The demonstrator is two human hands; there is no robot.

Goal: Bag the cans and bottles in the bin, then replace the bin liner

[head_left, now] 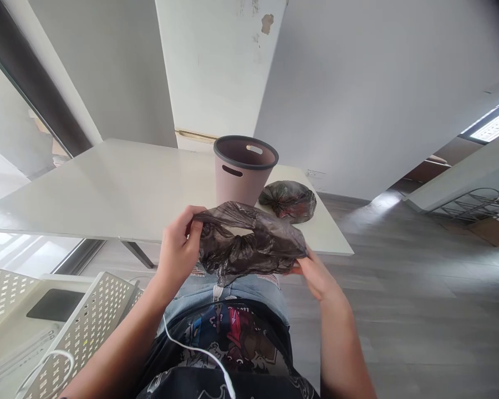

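A thin black plastic bag (270, 238), crumpled and see-through in places, stretches between my two hands in front of my waist. My left hand (181, 238) pinches its left end between thumb and fingers. At the bag's right end is my right hand (316, 274), with its fingers partly hidden behind the plastic. Just beyond the bag, a pink trash bin (237, 185) with a dark rim and handle slots stands upright on the white table (149, 177). Beside the bin on the right lies a knotted dark plastic bag (291, 200) with something reddish inside.
To my lower left is a white perforated basket (95, 310) with a dark flat object (55, 305) in it. A white cable (195, 349) hangs across my shirt. The table's right edge is close to my right hand, with grey floor (407, 288) beyond. A wall stands behind the table.
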